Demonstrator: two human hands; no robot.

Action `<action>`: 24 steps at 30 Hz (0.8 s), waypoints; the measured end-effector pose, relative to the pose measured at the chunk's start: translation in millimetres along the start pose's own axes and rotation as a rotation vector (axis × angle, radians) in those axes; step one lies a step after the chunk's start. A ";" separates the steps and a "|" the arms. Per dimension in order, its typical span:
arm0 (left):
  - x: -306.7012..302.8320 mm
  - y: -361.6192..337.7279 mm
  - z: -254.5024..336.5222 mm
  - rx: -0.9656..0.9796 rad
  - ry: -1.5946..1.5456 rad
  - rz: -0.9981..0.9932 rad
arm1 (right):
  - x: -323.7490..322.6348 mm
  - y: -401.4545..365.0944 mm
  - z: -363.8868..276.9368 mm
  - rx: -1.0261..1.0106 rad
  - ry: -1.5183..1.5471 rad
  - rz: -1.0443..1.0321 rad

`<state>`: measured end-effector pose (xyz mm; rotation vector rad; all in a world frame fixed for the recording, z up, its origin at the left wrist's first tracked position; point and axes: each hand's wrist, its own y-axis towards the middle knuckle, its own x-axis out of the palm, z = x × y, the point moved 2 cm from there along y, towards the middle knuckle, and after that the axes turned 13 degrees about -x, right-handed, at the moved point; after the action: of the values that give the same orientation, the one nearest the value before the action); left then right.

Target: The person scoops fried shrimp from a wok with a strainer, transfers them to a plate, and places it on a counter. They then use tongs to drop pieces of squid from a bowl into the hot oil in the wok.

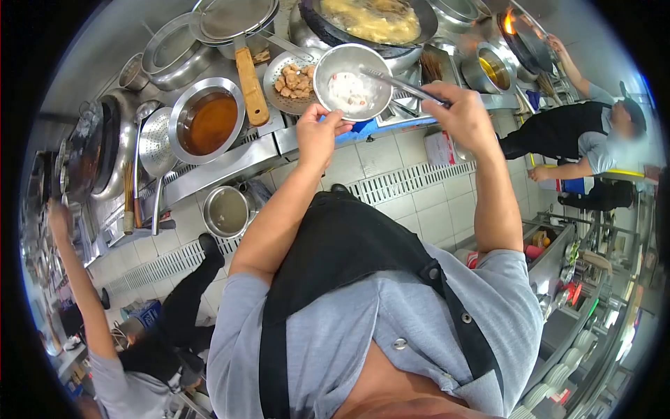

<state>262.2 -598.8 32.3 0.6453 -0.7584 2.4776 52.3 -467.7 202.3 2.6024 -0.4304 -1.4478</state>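
My left hand [321, 136] grips the near rim of a metal bowl [323, 87], thumb and fingers closed on it. Inside the bowl lies a white, wet-looking mixture [349, 91] with small reddish bits. My right hand [462, 117] is closed around what look like metal tongs [405, 85], with their far end reaching over the bowl. Just left of the bowl, a perforated strainer [277, 101] holds browned fried pieces [295, 82]. Beyond the bowl stands a wok [427, 24] of bubbling yellowish oil with food in it.
A pot of brown liquid [209, 120], a wooden-handled sieve [250, 87] and a perforated ladle [159, 143] crowd the left counter. Flame rises by another wok [530, 49] at right. Co-workers stand at left [150, 356] and right [593, 133]. A pot [227, 211] sits below the counter.
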 end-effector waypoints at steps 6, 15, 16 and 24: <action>-5.1 5.8 5.5 0.008 0.003 0.044 | -7.6 50.2 16.6 -0.022 0.018 -0.106; 1.3 17.0 15.3 0.061 0.045 0.086 | 12.8 58.9 11.1 -0.148 0.004 -0.155; 4.7 20.6 15.2 0.062 0.020 0.092 | 0.7 63.3 14.2 -0.097 0.031 -0.104; 24.0 24.3 1.4 -0.007 0.056 0.057 | -3.1 200.6 128.7 -0.100 -0.480 0.210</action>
<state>230.5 -610.6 37.2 0.5561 -0.7739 2.5319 -94.9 -654.5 187.0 2.0441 -0.6398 -1.9499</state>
